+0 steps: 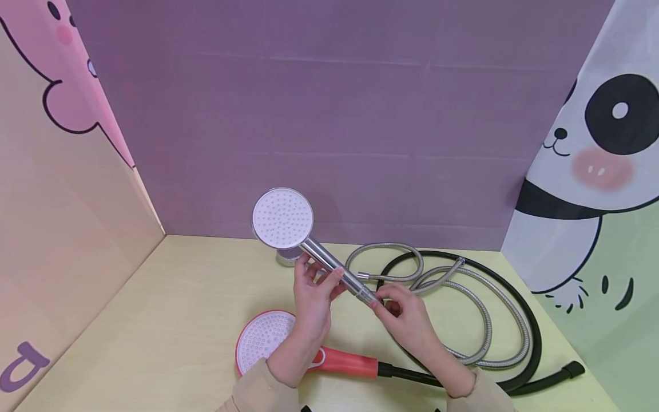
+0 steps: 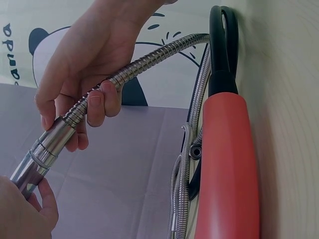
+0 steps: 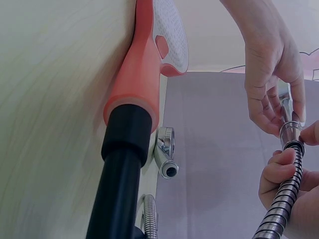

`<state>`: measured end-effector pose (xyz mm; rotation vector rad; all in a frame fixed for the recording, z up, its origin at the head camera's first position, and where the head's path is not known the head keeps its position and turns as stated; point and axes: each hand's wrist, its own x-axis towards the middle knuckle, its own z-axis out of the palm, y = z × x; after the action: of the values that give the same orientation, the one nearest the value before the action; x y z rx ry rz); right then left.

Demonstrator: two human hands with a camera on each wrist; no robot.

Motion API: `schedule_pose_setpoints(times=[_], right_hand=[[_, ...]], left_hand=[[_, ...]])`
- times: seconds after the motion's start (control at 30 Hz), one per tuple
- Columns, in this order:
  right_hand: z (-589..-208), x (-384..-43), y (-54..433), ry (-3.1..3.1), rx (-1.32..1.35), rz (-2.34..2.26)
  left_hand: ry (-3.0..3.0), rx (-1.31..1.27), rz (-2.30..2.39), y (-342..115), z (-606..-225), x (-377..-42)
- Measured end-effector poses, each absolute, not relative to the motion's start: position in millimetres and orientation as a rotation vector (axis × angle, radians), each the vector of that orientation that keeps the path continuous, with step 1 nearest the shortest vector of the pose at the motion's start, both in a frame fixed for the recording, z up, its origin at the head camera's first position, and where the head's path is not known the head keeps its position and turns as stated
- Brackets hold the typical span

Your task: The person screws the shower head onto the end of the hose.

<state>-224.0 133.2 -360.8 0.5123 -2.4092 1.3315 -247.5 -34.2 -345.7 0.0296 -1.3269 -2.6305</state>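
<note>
My left hand [image 1: 314, 297] grips the handle of a chrome hand shower [image 1: 282, 218], held tilted above the table with its white spray face toward the head camera. With thumb and fingers my right hand [image 1: 407, 317] holds the connector end of a ribbed metal shower hose [image 2: 149, 60] at the handle's lower end. Connector and handle meet there; how tightly they are joined I cannot tell. Below my hands lies a red hand shower [image 1: 352, 361] with a white face, partly covered by my left forearm. A black hose [image 3: 117, 181] runs from its handle.
At the right, a black hose [image 1: 538, 326] and coiled metal hoses [image 1: 525, 337] lie on the pale wooden table [image 1: 170, 320]. Behind the held shower sits another chrome shower piece [image 3: 165, 152], partly hidden in the head view. A purple backdrop [image 1: 340, 114] and printed side panels enclose the table.
</note>
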Motion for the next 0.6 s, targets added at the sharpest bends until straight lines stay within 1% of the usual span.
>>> schedule_pose_setpoints(times=[0.27,0.6], right_hand=[[-359.0,-222.4,133.2,-2.445,0.468,1.534],[-358.2,-222.1,133.2,-2.477,0.429,1.536]], left_hand=[[-1.301,0.036,-2.644,-33.8,-346.2,-247.7],[-1.302,0.049,-2.635,-32.4,-345.6,-248.2]])
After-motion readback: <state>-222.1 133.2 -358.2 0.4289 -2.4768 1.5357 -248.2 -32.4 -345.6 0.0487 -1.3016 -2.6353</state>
